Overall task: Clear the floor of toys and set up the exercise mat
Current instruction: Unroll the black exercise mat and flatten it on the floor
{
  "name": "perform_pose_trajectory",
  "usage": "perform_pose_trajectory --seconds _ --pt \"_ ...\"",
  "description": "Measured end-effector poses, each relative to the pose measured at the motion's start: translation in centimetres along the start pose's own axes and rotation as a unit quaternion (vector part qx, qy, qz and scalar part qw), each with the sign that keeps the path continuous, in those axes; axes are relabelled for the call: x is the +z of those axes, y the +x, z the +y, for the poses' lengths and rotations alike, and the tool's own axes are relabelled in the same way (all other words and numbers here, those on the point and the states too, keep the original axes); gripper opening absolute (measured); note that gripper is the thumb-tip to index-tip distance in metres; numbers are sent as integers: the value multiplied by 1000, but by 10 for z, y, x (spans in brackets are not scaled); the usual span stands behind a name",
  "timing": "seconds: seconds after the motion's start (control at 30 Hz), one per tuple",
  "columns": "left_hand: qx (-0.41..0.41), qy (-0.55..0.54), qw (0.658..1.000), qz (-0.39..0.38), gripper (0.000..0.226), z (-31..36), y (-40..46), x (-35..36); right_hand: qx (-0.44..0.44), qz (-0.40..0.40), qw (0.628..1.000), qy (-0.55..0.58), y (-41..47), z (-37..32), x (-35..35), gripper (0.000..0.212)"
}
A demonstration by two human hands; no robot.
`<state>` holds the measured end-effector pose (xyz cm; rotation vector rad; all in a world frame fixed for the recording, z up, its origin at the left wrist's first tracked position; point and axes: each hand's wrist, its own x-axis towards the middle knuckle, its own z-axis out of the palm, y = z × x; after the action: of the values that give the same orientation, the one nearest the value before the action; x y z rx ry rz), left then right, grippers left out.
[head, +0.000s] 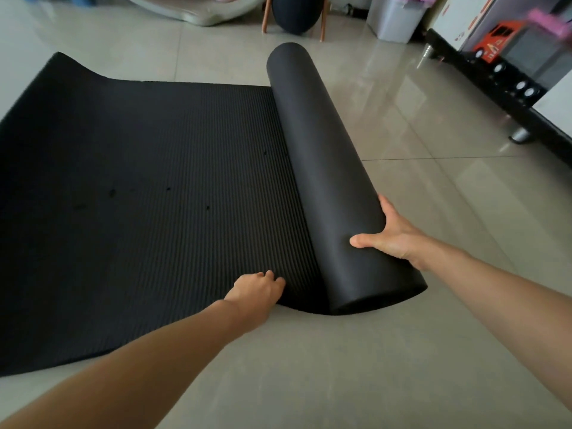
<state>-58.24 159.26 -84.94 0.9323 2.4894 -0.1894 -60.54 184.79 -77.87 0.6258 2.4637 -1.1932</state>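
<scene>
Already most of the black ribbed foam exercise mat (139,187) lies flat on the glossy beige tiled floor (418,187), spreading off to the left, though its far left corner curls up a little. Moving rightward, the left hand (258,289) presses down on the near edge of the flat part, fingers bent and gathered on the ribbed surface, pinning it and not gripping anything. Just beside it stands the still-rolled portion of the mat (325,168), a thick smooth black cylinder lying across the mat's width. The right hand (387,235) cups the near end of that roll from its right side, thumb spread over the top and fingers wrapped behind. Unrolling looks to be the step in hand. Next, the roll probably needs pushing further right over bare tiles while the left hand holds the flat part steady. Far right, an orange toy truck (498,41) sits off the floor on a black stand (495,97).
</scene>
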Motion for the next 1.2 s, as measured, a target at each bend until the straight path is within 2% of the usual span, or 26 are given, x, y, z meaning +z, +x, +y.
perform_pose_trajectory --seconds 0.07,0.2,0.5,0.8,1.07,1.2 --pt "-1 0 1000 2 44 -16 -10 -2 -11 -12 1000 24 -4 -2 6 110" --pt "-32 -3 999 -13 57 -53 -38 7 -28 -37 997 55 -13 -13 32 104" --pt "-61 -5 998 6 66 -130 -108 25 -60 -95 989 92 -24 -64 106 105" --pt "-185 -51 981 -4 74 -233 -212 68 -102 -142 973 153 -52 -133 228 99" --pt "-283 -71 956 23 74 -287 -281 96 -126 -163 957 205 -82 -172 308 100" --pt "-319 -71 945 10 75 -304 -307 105 -131 -179 949 222 -90 -179 340 101"
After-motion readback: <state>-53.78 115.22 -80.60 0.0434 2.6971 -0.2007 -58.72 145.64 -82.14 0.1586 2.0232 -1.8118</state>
